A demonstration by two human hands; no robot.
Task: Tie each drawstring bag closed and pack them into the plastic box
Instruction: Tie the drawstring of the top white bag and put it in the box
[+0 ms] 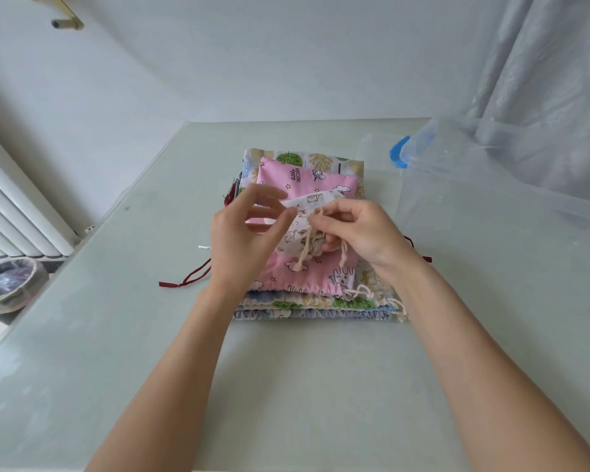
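A small white drawstring bag [308, 205] with little animal prints is held above a stack of bags in the middle of the table. My right hand [361, 229] pinches its beige cord [305, 248] near the gathered mouth. My left hand [244, 233] is at the bag's left edge, thumb against the cloth and fingers spread and loose. Under it lies a pink unicorn-print bag [307, 180] on top of a tree-print bag [324, 161] and other flat bags. The clear plastic box [491, 212] with a blue latch [398, 152] stands at the right.
Dark red cords [191, 277] trail from the stack onto the pale green table [286, 386]. A radiator [11, 212] and a lined bin [7, 284] sit off the table's left edge. A plastic-covered curtain [552, 80] hangs behind the box.
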